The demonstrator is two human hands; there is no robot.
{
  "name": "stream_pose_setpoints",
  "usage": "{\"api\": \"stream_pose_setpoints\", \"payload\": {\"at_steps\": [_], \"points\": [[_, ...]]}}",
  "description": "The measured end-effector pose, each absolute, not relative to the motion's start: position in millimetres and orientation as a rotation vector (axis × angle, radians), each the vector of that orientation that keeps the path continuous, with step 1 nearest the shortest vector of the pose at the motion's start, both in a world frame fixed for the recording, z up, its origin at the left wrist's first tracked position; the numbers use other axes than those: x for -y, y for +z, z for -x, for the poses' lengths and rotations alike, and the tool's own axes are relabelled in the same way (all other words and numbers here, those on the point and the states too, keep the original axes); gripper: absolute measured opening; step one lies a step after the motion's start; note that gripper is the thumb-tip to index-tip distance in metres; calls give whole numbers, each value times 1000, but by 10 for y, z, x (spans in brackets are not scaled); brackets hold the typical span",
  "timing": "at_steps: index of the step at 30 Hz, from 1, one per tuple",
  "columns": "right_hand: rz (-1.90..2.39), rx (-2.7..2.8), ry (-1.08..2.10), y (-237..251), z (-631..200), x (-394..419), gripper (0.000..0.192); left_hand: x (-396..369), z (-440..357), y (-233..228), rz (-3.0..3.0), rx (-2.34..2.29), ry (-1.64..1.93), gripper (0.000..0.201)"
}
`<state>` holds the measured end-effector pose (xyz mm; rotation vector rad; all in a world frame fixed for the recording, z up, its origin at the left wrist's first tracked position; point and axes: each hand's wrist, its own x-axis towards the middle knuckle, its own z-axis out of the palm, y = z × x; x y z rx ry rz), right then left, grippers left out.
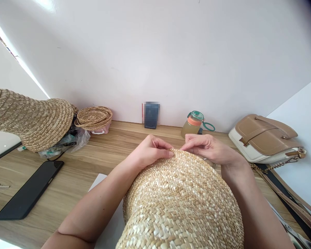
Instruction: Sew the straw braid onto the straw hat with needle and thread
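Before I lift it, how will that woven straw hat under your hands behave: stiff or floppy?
The straw hat probably holds its domed shape, since the tight weave stands unsupported. It looks light for its size. The far edge, pinched by the left hand and right hand, seems likely to flex.

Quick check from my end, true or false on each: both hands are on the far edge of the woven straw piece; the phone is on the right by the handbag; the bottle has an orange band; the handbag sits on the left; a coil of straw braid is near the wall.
1. Both hands, left hand and right hand, pinch the far edge of the straw piece. True.
2. The phone lies on the right by the handbag. False: it lies on the left of the table.
3. The bottle has an orange band. True.
4. The handbag sits on the left. False: it is on the right.
5. A straw braid coil is near the wall. True.
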<state>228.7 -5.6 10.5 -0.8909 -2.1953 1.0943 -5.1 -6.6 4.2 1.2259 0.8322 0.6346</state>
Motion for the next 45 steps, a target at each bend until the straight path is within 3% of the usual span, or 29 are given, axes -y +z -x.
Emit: {"api": "stream_pose_setpoints", "payload": {"at_steps": [22, 45], "points": [[816, 2056, 1224, -19, -2220, -9, 17, 72, 46, 38, -1278, -803, 628, 19], [887, 2148, 1146, 51, -2177, 57, 25, 75, 29, 61, -1311, -813, 627, 19]]}}
